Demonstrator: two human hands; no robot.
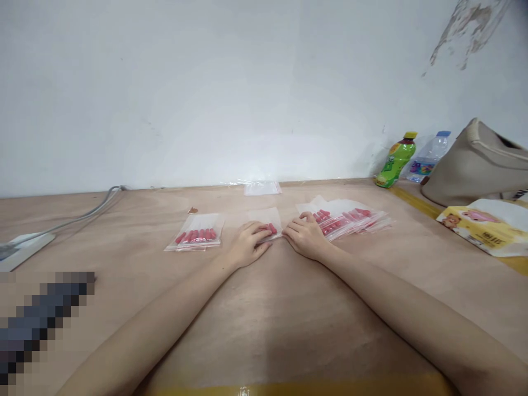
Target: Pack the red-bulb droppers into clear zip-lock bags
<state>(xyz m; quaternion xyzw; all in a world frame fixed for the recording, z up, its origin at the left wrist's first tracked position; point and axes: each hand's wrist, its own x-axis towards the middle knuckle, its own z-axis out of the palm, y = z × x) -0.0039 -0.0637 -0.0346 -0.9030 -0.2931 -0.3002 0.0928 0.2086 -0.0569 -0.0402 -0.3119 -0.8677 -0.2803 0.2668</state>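
A small clear bag with red capsule-shaped pieces (272,227) lies flat on the wooden table (231,308) between my hands. My left hand (249,243) rests on its left part, fingers apart, covering some of the pieces. At the bag's right edge is my right hand (304,235), its fingers bent; whether they pinch the edge is too small to tell. Left of my left hand lies a stack of bags with several red pieces (198,235). Beyond my right hand spreads a pile of similar filled bags (350,220).
Flat clear bags (262,188) lie by the wall. A green bottle (396,159), a clear bottle (429,157), a beige bag (474,165) and a yellow-white package (487,228) stand or lie at right. A grey cable (86,213) runs at left.
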